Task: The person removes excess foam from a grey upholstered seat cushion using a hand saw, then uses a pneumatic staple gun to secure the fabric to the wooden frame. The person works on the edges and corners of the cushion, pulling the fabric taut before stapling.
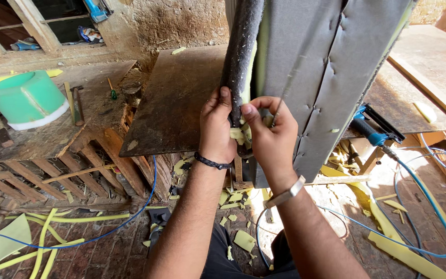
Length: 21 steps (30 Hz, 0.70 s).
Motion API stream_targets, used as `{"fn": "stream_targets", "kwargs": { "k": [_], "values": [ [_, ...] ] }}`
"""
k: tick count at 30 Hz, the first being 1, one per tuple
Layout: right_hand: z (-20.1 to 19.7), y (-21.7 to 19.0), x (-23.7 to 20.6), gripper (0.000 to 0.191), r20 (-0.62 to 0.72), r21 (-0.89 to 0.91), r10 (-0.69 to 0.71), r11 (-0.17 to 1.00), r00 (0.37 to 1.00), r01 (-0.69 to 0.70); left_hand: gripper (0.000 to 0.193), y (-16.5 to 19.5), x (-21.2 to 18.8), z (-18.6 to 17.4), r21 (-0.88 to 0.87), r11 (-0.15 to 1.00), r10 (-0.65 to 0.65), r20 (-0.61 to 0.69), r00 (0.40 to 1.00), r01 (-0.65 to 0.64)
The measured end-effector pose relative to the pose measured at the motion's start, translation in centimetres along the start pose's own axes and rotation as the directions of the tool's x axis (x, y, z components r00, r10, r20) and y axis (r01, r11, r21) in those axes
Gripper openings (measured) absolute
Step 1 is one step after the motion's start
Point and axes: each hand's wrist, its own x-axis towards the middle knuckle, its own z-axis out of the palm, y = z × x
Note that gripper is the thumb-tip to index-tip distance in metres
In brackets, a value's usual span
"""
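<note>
upholstered panel [326,62] cut off at top, right fingertips hidden behind fabric

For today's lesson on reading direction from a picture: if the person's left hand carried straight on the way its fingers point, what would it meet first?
The left hand points up along the dark fabric-wrapped edge of the grey upholstered panel, which it already touches. Going straight on, it would probably just slide up that edge; depth beyond is unclear.

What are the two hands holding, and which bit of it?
Both grip the grey padded panel at its dark rolled edge. The left hand wraps that edge; the right hand pinches the yellow foam low down.
</note>
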Motion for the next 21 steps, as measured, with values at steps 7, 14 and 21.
{"fn": "stream_targets", "kwargs": {
  "k": [7, 14, 21],
  "values": [
    [-1.0, 0.1, 0.6, 0.017, 0.288, -0.373, -0.175, 0.885, 0.942, 0.279, 0.028, -0.1, 0.7, -0.3, 0.011, 0.999, 0.037, 0.002, 0.999, -0.037],
    [-2.2, -0.5, -1.3, 0.006, 0.186, -0.02, 0.176, 0.984, 0.967, -0.176, 0.028, 0.4, 0.5, -0.7, -0.031, 0.999, -0.041, 0.012, 0.999, 0.041],
    [-0.2, -1.6, 1.9, 0.013, 0.079, -0.135, -0.261, 0.954, 0.962, 0.269, 0.029, -0.1, 0.0, -0.1, 0.036, 0.999, -0.027, 0.013, 1.0, 0.026]
  ]
}}
